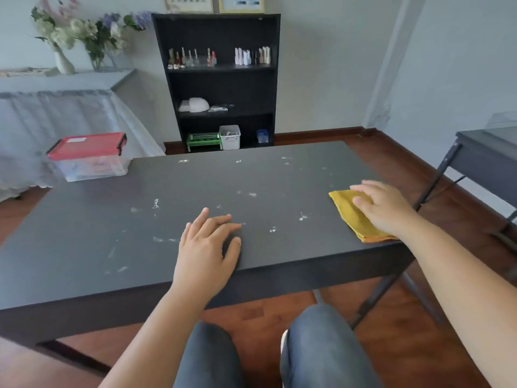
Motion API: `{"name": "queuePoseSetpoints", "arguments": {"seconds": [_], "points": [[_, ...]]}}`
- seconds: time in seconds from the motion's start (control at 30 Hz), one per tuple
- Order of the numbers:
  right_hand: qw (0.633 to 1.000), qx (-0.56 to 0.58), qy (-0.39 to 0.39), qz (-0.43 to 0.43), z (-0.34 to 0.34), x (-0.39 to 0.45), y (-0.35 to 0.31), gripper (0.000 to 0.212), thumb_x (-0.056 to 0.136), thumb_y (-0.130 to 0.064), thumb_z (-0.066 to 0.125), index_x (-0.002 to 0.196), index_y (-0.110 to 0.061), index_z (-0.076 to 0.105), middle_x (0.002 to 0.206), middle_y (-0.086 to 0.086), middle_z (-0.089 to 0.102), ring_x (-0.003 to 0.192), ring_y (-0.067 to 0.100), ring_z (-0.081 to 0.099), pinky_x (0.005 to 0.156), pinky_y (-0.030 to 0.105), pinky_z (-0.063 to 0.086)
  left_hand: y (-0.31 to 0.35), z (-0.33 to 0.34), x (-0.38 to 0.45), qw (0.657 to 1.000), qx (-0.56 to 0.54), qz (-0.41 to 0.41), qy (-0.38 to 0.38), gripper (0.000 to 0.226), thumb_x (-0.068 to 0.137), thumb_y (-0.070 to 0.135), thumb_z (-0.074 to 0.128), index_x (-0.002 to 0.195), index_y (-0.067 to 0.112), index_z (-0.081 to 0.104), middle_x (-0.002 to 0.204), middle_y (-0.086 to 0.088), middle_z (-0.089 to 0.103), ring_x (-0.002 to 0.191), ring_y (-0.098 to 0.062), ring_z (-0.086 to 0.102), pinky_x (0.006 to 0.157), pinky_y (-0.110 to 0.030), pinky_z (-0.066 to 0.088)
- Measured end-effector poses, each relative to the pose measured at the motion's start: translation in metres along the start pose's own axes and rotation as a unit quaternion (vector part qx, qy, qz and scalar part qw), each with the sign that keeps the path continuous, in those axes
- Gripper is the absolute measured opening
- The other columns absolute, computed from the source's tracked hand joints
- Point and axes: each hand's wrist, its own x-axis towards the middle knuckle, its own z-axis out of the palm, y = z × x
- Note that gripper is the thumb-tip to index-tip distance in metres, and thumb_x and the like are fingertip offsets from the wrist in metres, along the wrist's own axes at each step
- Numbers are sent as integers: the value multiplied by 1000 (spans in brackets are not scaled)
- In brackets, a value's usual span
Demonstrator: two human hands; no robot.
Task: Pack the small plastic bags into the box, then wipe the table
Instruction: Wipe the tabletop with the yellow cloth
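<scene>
place: nail salon | signs: polish bottles [193, 57] on black shelf [216, 79]; nail lamp [195, 105]; draped bed [56, 113]

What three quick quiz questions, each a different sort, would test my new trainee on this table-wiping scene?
1. True or false: the box has its red lid on.
2. Which hand rests on the yellow cloth?
3. Multiple choice: the white smudges on the table are A) all wiped away, B) there across the top, C) only under the cloth.

Key:
1. True.
2. The right hand; the left hand lies flat on the table.
3. B.
</scene>
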Motion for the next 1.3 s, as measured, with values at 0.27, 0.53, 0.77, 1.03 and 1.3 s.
{"name": "queuePoseSetpoints", "arguments": {"seconds": [0.27, 0.53, 0.77, 1.03, 1.3], "points": [[983, -143, -103, 45, 22, -6, 1, 85, 73, -84, -1, 149, -45, -2, 162, -6, -9, 147, 33, -8, 113, 56, -2, 0, 8, 1, 998, 64, -13, -10, 32, 95, 39, 49, 121, 27, 63, 134, 8, 57, 143, -27, 27, 114, -48, 22], [988, -102, -112, -36, 31, -18, -27, 50, 99, -51, 14, 148, -49, 9, 160, -18, -4, 148, 25, -7, 117, 50, -4, 17, 19, 11, 994, 86, -33, -59, 44, 94, 52, 36, 131, 33, 51, 147, 12, 42, 147, -26, 13, 115, -50, 15], [987, -117, -106, 13, 19, 23, 6, 48, 97, -51, 10, 145, -55, 4, 162, -11, 0, 148, 26, -1, 116, 52, 3, 15, 26, 31, 988, 116, -39, -96, 52, 92, 60, 27, 134, 35, 46, 154, 12, 31, 147, -27, 5, 113, -53, 13], [985, -112, -130, -23, 53, 72, -77, 48, 97, -50, 11, 145, -56, 5, 162, -8, -2, 146, 34, -3, 114, 58, -2, 15, 28, 39, 986, 129, -40, -100, 52, 93, 58, 26, 134, 33, 46, 154, 11, 31, 148, -26, 6, 114, -50, 13], [985, -135, -109, -16, 31, 64, -8, 47, 96, -54, 11, 142, -61, 5, 161, -14, 2, 147, 26, 0, 116, 50, 4, 14, 26, 37, 988, 98, -44, -111, 54, 93, 59, 29, 138, 34, 44, 154, 15, 31, 148, -23, 5, 116, -46, 10]]}}
